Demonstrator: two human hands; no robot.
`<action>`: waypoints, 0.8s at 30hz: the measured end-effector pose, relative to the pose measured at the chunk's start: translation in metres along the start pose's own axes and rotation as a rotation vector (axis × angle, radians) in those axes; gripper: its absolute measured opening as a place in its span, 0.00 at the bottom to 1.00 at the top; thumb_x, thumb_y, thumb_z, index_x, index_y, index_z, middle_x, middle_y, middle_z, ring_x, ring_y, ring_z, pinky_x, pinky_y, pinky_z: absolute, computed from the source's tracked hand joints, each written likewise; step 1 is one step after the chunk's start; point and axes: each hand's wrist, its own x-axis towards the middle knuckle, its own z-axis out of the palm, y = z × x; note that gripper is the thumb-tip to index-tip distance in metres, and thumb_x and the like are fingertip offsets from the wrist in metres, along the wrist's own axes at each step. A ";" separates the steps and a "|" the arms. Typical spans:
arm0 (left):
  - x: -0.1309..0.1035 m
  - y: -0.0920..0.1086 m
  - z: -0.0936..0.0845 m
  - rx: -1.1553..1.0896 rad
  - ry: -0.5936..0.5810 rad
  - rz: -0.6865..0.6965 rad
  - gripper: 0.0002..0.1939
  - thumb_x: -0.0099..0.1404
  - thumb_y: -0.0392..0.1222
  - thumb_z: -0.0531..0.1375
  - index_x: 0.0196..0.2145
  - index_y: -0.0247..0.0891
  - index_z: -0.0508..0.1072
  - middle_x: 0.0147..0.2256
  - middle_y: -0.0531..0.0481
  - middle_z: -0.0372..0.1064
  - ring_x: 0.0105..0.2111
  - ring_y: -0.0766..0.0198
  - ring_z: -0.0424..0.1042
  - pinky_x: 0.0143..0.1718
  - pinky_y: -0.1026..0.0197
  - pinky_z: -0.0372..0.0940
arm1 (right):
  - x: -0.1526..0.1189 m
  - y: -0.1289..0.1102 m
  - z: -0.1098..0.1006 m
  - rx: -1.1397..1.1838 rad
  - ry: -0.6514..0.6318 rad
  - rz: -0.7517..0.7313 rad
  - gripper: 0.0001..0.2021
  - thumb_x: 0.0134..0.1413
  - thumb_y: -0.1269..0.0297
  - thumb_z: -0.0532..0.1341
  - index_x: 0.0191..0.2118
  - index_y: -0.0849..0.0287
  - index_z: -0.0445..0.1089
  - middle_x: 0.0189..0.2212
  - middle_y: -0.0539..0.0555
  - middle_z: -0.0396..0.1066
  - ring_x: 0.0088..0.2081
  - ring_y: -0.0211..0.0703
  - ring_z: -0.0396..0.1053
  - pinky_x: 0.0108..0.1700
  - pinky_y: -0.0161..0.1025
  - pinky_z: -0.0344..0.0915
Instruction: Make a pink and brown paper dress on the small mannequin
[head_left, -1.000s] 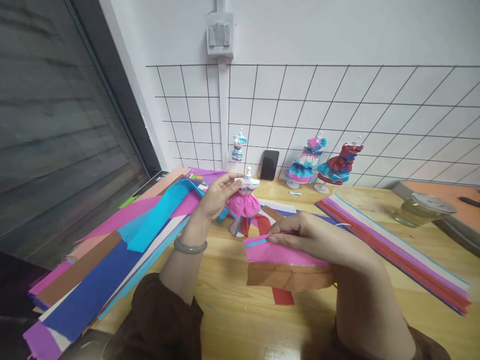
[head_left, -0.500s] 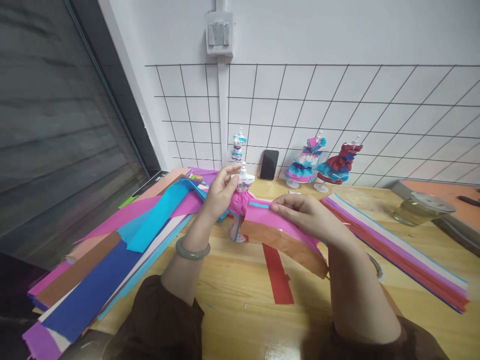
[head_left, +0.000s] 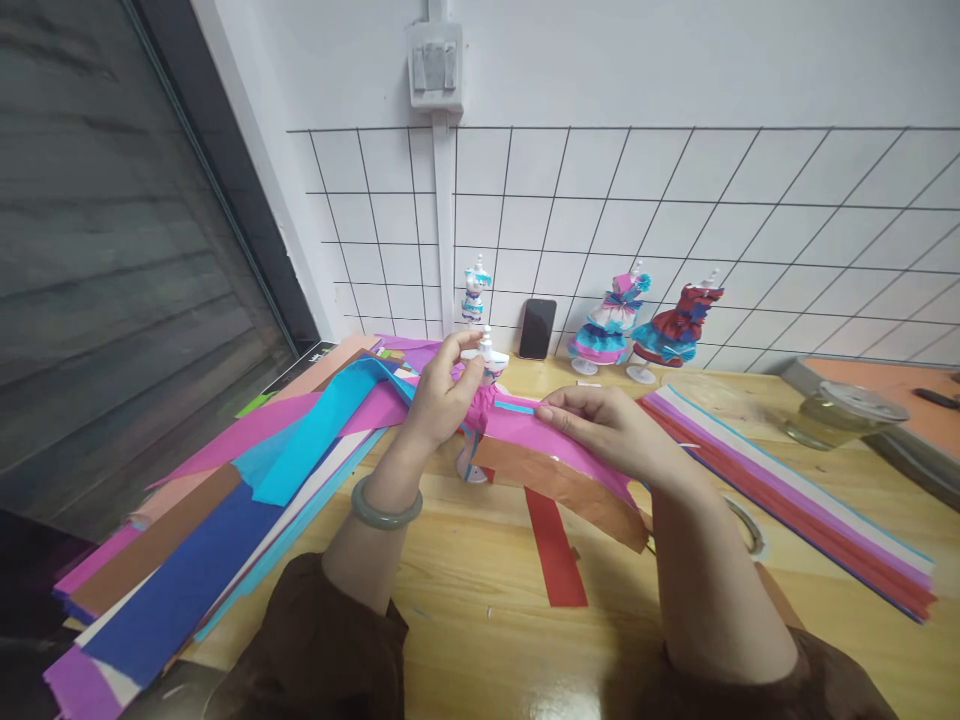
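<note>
A small white mannequin stands near the middle of the table with pink crepe paper gathered at its waist. My left hand has its fingers closed on the mannequin's upper body. My right hand pinches the top edge of a pink paper strip, which stretches from the mannequin's waist to the right. A brown strip hangs along the lower side of the pink one, and a thin blue line shows at the top edge.
Layered crepe strips cover the left side, more lie at the right. A red strip lies in front. Behind are dressed mannequins, a phone and a tape roll; a glass bowl stands at the right.
My left hand has shifted slightly over the mannequin, covering more of its waist. The mannequin has turned or tilted a little. The pink and brown strips have moved slightly left with my right hand.
</note>
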 end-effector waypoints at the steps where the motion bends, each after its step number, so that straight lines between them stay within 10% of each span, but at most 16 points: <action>1: 0.000 0.001 0.000 0.004 0.002 0.002 0.16 0.61 0.42 0.54 0.47 0.40 0.65 0.50 0.45 0.63 0.50 0.57 0.63 0.46 0.57 0.63 | 0.000 0.000 0.000 -0.003 -0.001 -0.001 0.18 0.56 0.51 0.52 0.31 0.60 0.69 0.25 0.50 0.66 0.25 0.35 0.61 0.25 0.32 0.57; 10: 0.000 0.002 -0.001 0.069 0.026 0.030 0.19 0.61 0.46 0.56 0.49 0.41 0.62 0.45 0.44 0.65 0.48 0.59 0.64 0.45 0.57 0.62 | 0.001 -0.001 -0.001 -0.042 -0.013 -0.006 0.19 0.57 0.50 0.51 0.30 0.60 0.69 0.25 0.51 0.67 0.25 0.36 0.62 0.25 0.33 0.56; 18: -0.009 0.030 0.004 0.149 0.327 0.261 0.14 0.60 0.44 0.57 0.44 0.41 0.65 0.45 0.46 0.64 0.48 0.60 0.63 0.51 0.55 0.57 | -0.002 -0.004 0.001 -0.046 0.074 -0.046 0.18 0.56 0.51 0.52 0.29 0.60 0.69 0.24 0.51 0.67 0.25 0.36 0.61 0.25 0.32 0.57; 24: -0.023 0.059 0.013 0.038 -0.087 0.071 0.19 0.57 0.44 0.60 0.47 0.41 0.65 0.41 0.46 0.68 0.42 0.60 0.67 0.45 0.57 0.61 | -0.005 -0.011 0.004 -0.045 0.155 -0.116 0.16 0.57 0.54 0.53 0.31 0.60 0.70 0.25 0.52 0.68 0.27 0.38 0.63 0.27 0.33 0.58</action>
